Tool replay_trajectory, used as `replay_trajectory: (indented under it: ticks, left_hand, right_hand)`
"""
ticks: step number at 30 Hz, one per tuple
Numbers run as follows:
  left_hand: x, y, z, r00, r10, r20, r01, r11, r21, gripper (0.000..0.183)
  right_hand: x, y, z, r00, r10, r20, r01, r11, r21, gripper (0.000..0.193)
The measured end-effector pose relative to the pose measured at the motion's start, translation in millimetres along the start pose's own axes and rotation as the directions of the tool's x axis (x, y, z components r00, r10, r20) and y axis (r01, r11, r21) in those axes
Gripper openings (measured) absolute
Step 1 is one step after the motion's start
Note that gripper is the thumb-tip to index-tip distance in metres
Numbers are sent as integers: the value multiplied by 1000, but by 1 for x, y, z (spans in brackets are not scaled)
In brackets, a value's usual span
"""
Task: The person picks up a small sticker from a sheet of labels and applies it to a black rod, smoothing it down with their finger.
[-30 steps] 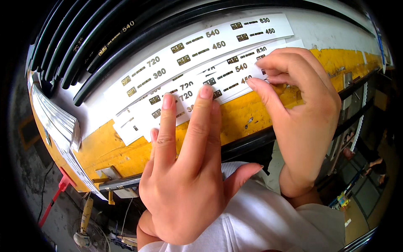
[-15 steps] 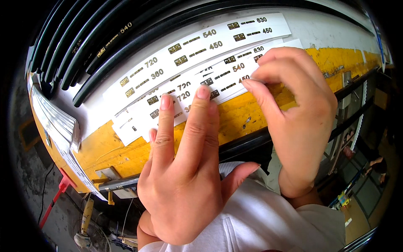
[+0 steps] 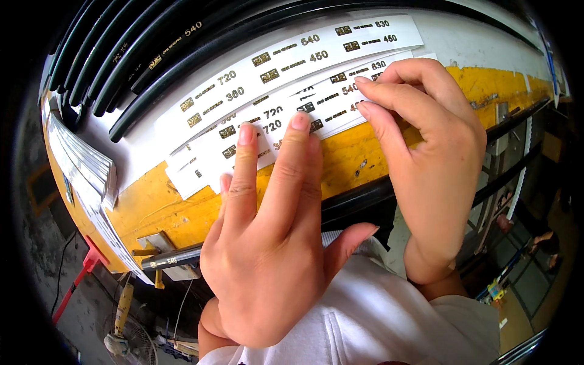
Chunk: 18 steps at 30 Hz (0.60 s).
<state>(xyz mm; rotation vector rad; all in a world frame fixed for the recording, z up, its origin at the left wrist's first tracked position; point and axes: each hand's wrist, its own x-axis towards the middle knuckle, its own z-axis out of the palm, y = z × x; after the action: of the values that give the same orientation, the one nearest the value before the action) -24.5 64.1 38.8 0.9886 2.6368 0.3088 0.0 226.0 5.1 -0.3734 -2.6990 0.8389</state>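
Observation:
Several white label strips with gold-and-black printed marks lie overlapping on the worktable. My left hand rests on the lower strips with its fingers spread, the index and middle fingertips pressing on a near strip. Over the right end of these strips is my right hand. Its thumb and index finger are curved toward each other with a gap between the tips, and no object shows between them. The right hand covers part of the strips' right ends.
Black tubes lie side by side at the far left. A stack of white sheets sits at the table's left edge. The table has a yellow front band, with a black tube along it. A fan stands below left.
My right thumb and index finger have parted, with the index tip now farther up and left over the strips. My left hand stays pressed on the strips. The view has shifted slightly.

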Motion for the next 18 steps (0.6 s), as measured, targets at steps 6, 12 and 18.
replay_trajectory:
  ticks: [6, 12, 18]
  left_hand:
    - [0, 1, 0, 1000, -17, 15, 17, 1000, 3, 83]
    - [-2, -1, 0, 1000, -3, 0, 3, 1000, 6, 82]
    - [-3, -1, -2, 1000, -20, 15, 20, 1000, -8, 81]
  right_hand:
    - [-1, 1, -5, 994, 77, 83, -85, 992, 95, 14]
    - [10, 1, 1, 986, 149, 69, -157, 980, 124, 19]
    - [13, 6, 3, 991, 77, 107, -76, 997, -10, 10]
